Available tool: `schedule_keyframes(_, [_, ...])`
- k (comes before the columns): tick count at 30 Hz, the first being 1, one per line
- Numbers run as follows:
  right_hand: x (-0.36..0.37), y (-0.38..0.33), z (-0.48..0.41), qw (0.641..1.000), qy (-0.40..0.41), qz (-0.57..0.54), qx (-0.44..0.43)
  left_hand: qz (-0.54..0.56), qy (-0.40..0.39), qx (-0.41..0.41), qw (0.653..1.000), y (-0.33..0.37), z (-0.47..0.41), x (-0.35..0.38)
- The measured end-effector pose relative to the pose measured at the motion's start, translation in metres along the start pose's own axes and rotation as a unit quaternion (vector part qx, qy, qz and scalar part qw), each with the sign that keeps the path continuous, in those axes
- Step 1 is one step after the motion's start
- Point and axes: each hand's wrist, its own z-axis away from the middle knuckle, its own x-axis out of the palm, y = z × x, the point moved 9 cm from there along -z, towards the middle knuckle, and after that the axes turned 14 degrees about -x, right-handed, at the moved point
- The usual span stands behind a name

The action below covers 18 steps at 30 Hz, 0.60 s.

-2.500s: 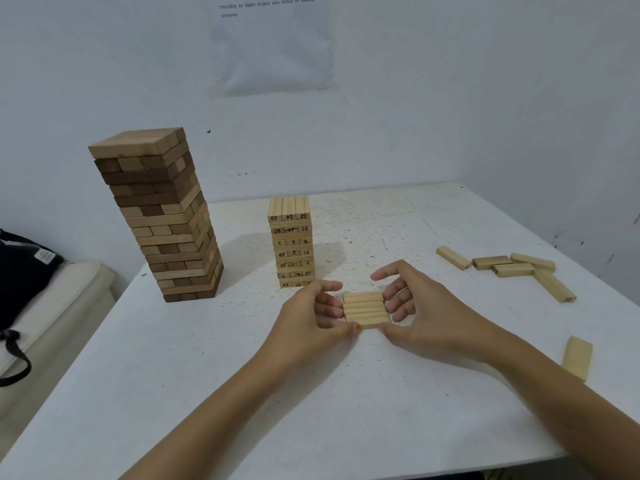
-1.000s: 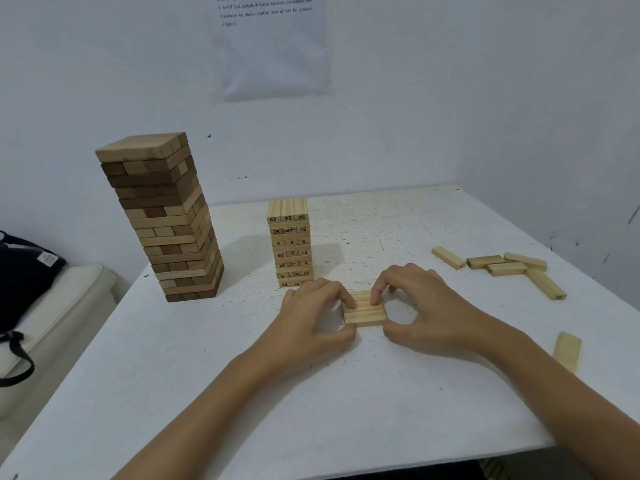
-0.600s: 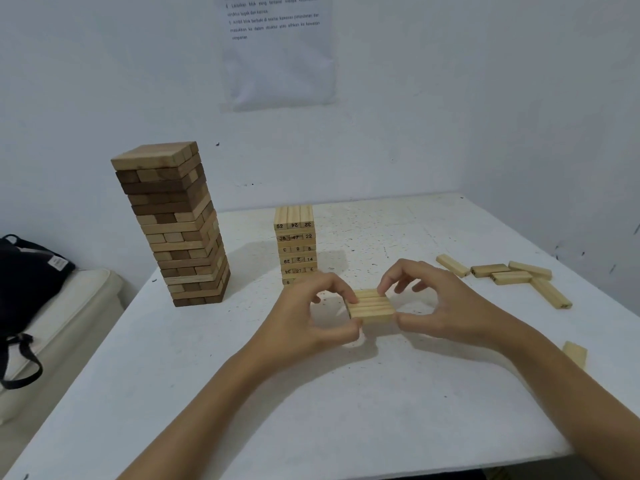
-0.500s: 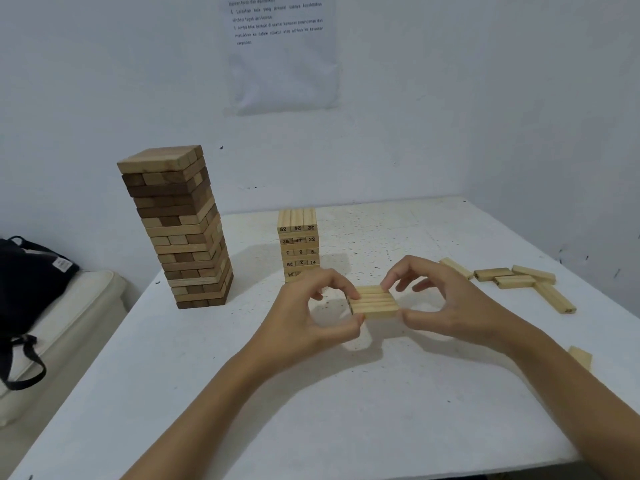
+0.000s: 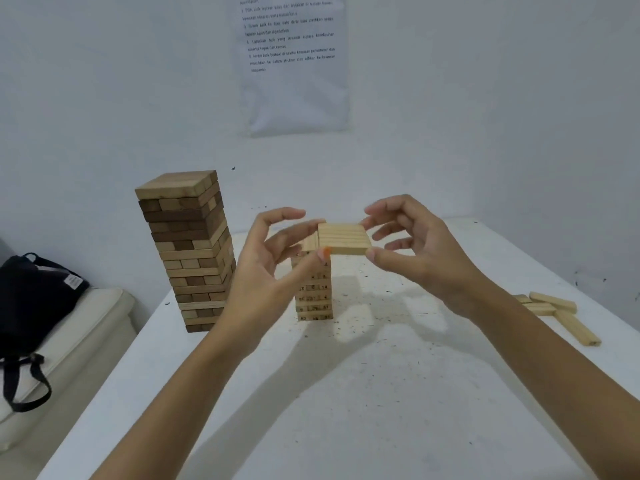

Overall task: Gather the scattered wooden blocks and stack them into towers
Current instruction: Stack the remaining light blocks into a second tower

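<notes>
A flat row of pale wooden blocks [image 5: 344,239] hangs in the air between my hands, level with the top of the small numbered tower [image 5: 313,296] and just right of it. My left hand [image 5: 266,258] pinches the row's left end with thumb and fingers. At the right end my right hand [image 5: 412,251] pinches it the same way. The small tower's upper part is partly hidden behind my left hand. Loose pale blocks [image 5: 554,313] lie on the white table [image 5: 346,410] at the right.
A tall tower of mixed dark and light blocks [image 5: 187,251] stands at the table's back left. Left of the table, a black bag [image 5: 31,303] rests on a cream cushion [image 5: 86,327]. White walls close in behind and on the right, with a printed sheet [image 5: 294,60] taped up.
Both hands have pressed the row of blocks together on the table and lifted it up and back, from the tabletop to the height of the small tower's top.
</notes>
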Motion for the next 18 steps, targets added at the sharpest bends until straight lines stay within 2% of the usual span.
schedule_keyframes(4, [0.010,0.017,-0.017,0.999,0.026,-0.019,0.020,0.036,-0.001,-0.017,0.999,-0.006,-0.013,-0.008])
schedule_keyframes(18, [0.034,0.050,-0.032,0.998,0.028,0.016,0.050,0.009,0.006,-0.048,0.999,-0.043,-0.037,-0.025])
